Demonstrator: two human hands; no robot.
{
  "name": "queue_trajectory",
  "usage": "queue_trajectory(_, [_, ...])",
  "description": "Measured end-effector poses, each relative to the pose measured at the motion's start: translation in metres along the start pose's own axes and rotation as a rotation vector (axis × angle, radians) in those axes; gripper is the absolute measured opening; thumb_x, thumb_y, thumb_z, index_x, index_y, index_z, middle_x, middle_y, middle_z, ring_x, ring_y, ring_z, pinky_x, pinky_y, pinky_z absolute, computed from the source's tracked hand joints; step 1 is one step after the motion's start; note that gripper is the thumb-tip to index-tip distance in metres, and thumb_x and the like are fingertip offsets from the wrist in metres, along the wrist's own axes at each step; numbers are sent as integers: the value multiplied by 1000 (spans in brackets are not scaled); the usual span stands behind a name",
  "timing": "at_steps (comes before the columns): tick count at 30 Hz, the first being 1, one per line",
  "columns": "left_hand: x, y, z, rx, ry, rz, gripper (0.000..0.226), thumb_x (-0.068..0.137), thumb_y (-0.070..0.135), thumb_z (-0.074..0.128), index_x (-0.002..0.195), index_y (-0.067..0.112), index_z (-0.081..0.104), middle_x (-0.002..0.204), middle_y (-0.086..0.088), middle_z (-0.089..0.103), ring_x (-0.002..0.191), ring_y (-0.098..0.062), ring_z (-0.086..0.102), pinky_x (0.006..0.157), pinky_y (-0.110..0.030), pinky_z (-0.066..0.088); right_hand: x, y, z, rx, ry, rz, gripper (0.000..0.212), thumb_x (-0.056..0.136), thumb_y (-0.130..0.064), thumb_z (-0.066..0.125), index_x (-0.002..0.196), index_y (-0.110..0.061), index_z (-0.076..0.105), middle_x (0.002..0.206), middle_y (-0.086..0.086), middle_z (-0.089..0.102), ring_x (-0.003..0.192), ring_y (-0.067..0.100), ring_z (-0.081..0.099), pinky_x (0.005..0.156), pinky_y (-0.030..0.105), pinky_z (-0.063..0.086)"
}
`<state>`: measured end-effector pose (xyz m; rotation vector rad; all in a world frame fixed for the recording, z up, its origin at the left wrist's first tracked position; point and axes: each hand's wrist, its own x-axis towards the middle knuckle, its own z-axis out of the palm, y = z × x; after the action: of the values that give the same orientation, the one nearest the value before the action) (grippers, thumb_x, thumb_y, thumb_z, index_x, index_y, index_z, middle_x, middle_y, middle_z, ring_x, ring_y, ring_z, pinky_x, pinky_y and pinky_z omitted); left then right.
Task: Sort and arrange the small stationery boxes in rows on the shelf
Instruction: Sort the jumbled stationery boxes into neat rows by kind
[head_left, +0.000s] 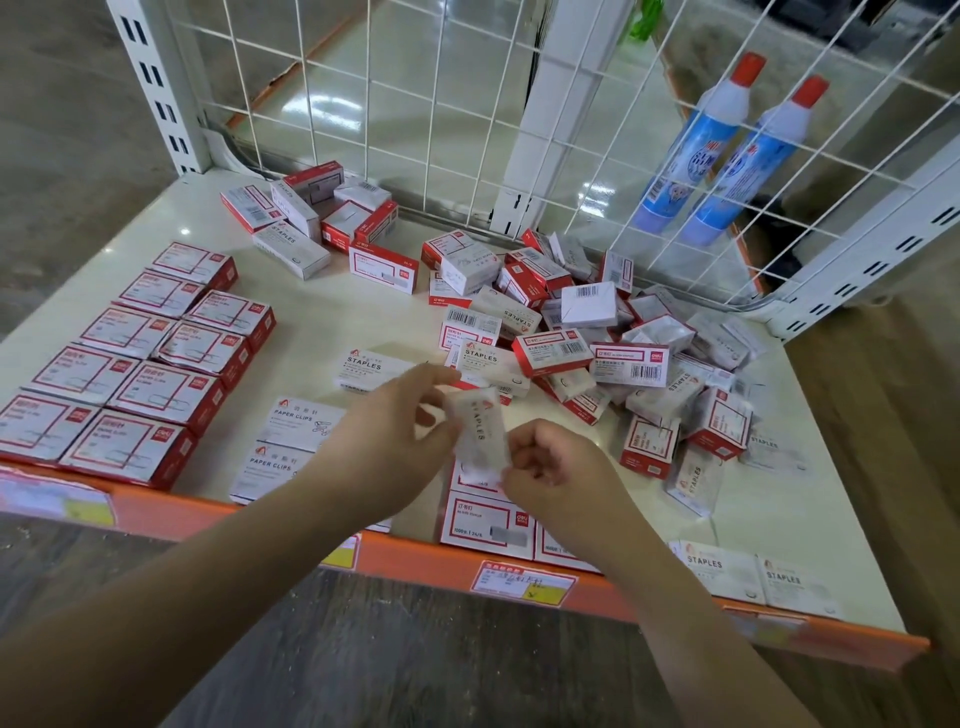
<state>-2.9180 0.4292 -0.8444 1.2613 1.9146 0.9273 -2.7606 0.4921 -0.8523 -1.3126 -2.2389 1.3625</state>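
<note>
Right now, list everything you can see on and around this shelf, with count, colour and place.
Red boxes: ten, red and white, two neat rows, left.
Paper clip boxes: two, white, front centre.
Small pile: about ten boxes, red and white, back.
Big pile: too many to count, red and white, right.
Staples box: one, white, held by both hands.
Shelf: one, cream with orange edge.
Mesh: white, behind.
Bottles: two, blue with red caps, beyond mesh.
Left hand: pinches box.
Right hand: pinches box.
</note>
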Motion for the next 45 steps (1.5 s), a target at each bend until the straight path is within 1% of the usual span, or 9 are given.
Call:
queue_trajectory(3, [4, -1, -6, -63, 13, 9, 30, 93, 17, 52, 121, 28, 54, 96, 17, 55, 94, -7, 54, 66, -10, 48, -1, 1, -5, -15, -14, -16, 16, 84, -13, 61, 83, -29, 58, 83, -2, 62, 74, 10, 57, 60, 14, 47])
queue_trajectory(10, [1, -5, -5, -99, -103, -58, 17, 94, 18, 51, 104, 31, 55, 91, 18, 55, 89, -10, 55, 62, -19, 55, -1, 2, -10, 41, 1, 41, 14, 90, -15, 55, 86, -28, 59, 87, -1, 64, 83, 17, 63, 74, 36, 54])
queue_trajectory(14, [-1, -6, -1, -62, -133, -57, 24, 94, 17, 50, 114, 30, 53, 93, 12, 57, 91, -15, 58, 62, -20, 55, -2, 0, -13, 97, -2, 71, 11, 93, -15, 51, 88, -21, 58, 94, -8, 62, 86, 10, 60, 63, 20, 52])
queue_trajectory(18, [0, -9, 2, -49, -56, -75, 18, 94, 17, 50, 107, 30, 51, 89, 12, 58, 79, -5, 59, 54, -13, 49, -4, -1, -14, 95, -32, 49, 9, 91, -20, 55, 98, -25, 58, 90, -10, 61, 79, 0, 58, 60, 11, 47])
queue_trajectory(23, [1, -11, 2, -123, 62, -121, 20, 93, 16, 53, 112, 21, 54, 97, 1, 63, 85, -13, 61, 62, -20, 53, -5, 3, -12, 64, -11, -27, 50, 81, -12, 70, 123, -30, 50, 84, -9, 58, 78, 4, 57, 70, 14, 48])
queue_trajectory(31, [-7, -10, 6, -174, 103, -98, 10, 87, 17, 61, 93, 22, 54, 88, 8, 65, 83, -7, 63, 72, -26, 56, -4, 5, -16, -2, 93, -131, 45, 81, -10, 68, 110, -40, 52, 88, -17, 60, 85, -6, 56, 73, 8, 46])
queue_trajectory(37, [-14, -5, 10, -69, 51, -41, 25, 88, 18, 59, 112, 20, 56, 84, 24, 53, 79, 4, 55, 67, -5, 46, -4, 8, -20, -53, 120, -153, 46, 83, -11, 66, 109, -45, 49, 92, -22, 59, 90, -10, 52, 71, 3, 44])
queue_trajectory(41, [-17, 0, 14, -34, 37, -18, 39, 89, 14, 58, 127, 18, 51, 94, 20, 51, 91, 0, 52, 83, -12, 43, -3, 11, -23, -63, 137, -166, 48, 84, -10, 64, 111, -47, 49, 95, -22, 59, 90, -10, 52, 72, 4, 44])
queue_trajectory(45, [-19, 2, 18, -5, 21, -3, 40, 89, 14, 58, 128, 18, 50, 96, 19, 49, 93, 1, 50, 83, -11, 42, -4, 13, -27, -78, 130, -163, 52, 86, -11, 62, 103, -56, 43, 97, -24, 58, 92, -12, 52, 71, 3, 44])
